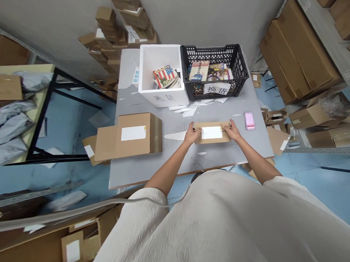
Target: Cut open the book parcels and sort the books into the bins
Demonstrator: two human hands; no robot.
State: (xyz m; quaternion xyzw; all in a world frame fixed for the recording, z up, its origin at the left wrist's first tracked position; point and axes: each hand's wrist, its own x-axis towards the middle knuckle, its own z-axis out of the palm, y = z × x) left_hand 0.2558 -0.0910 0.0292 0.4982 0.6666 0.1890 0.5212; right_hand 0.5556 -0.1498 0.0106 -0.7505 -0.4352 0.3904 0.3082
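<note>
A small brown cardboard box [212, 140] with a white label [212, 132] on top lies near the front edge of the grey table. My left hand [192, 133] grips its left end, thumb on the top and fingers round the far side. At the opposite end, my right hand [232, 130] holds it the same way. The label faces up between both thumbs. To the left rests a larger cardboard box [135, 146] with its own white label and a flap out to the left. A pink, blurred-out item [249, 121] lies right of my right hand.
At the table's [176, 162] back stand a white foam bin [162, 95] and a black plastic crate [219, 88], both holding books. Paper scraps [190, 110] lie before them. Stacked cartons [110, 37] rise behind left; a shelf with large boxes [299, 52] is at right.
</note>
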